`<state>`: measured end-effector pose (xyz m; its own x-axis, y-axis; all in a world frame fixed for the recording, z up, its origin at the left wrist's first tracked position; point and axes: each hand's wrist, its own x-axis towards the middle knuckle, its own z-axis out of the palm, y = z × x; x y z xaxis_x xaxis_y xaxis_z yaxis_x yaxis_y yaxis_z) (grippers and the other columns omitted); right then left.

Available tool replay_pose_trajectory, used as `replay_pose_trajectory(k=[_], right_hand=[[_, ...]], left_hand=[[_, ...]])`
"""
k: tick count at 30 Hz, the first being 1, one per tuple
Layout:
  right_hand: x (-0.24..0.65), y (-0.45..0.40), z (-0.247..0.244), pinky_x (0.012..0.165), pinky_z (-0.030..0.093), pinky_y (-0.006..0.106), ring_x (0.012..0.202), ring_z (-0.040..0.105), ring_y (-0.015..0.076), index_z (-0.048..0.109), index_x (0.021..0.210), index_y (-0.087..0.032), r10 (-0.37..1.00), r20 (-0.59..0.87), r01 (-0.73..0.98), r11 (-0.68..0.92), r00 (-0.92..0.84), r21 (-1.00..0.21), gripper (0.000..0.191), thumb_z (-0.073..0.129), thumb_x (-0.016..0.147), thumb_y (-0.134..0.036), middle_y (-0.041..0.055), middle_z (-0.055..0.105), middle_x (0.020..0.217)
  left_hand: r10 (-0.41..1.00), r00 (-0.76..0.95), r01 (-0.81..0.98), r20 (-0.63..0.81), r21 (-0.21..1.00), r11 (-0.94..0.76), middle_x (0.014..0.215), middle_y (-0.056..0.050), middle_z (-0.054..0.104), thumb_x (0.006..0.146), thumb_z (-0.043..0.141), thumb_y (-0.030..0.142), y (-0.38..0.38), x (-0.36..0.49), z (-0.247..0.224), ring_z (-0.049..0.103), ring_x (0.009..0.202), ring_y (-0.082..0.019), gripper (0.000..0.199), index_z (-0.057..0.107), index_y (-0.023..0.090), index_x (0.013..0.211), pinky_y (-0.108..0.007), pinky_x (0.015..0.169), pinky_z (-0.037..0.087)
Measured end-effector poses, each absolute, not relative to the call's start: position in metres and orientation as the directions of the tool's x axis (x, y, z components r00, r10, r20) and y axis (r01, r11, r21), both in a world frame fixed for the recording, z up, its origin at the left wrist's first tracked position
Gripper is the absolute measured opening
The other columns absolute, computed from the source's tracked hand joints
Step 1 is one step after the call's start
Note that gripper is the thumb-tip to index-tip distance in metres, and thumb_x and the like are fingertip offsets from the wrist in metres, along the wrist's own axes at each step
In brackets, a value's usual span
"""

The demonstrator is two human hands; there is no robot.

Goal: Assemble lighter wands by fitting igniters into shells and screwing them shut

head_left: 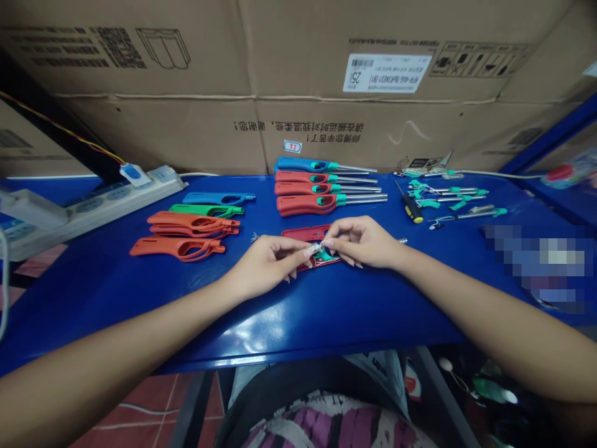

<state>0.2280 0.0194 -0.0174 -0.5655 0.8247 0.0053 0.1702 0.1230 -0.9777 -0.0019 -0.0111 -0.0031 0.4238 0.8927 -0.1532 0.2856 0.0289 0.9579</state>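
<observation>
My left hand (265,266) is closed, its thumb and forefinger pinching a small translucent whitish part (314,248). Close against it, my right hand (361,241) is also closed in a pinch; what its fingertips hold is too small to name. Below both hands lies an opened red lighter shell (303,233), with a teal trigger piece (325,254) and thin white wires partly showing. The fingers hide much of its inside. A metal tube tip (402,241) sticks out past my right wrist.
Assembled long-nosed lighters (305,204) lie behind my hands. Empty coloured shells (177,247) are stacked left, near a power strip (107,202). To the right are a screwdriver (410,206) and metal-tube inserts with wires (450,198). A cardboard box (196,127) stands along the back.
</observation>
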Motion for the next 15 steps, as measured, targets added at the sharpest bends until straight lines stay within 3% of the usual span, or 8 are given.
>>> replay_pose_trajectory(k=[15], right_hand=[[0.2226,0.0139,-0.0168,0.039,0.038,0.02,0.039,0.049,0.0062,0.064,0.083,-0.014,0.83,0.089,0.171,0.217,-0.55,-0.961,0.031,0.072,0.087,-0.043,-0.0041,0.058,0.053]], left_hand=[[0.883,0.456,0.302,-0.109,0.953,-0.038,0.083,-0.007,0.078,0.092,0.066,0.033,-0.0117,-0.0031,-0.007,0.057,0.055,-0.009,0.027,0.08,0.014,0.107,-0.018,0.047,0.045]])
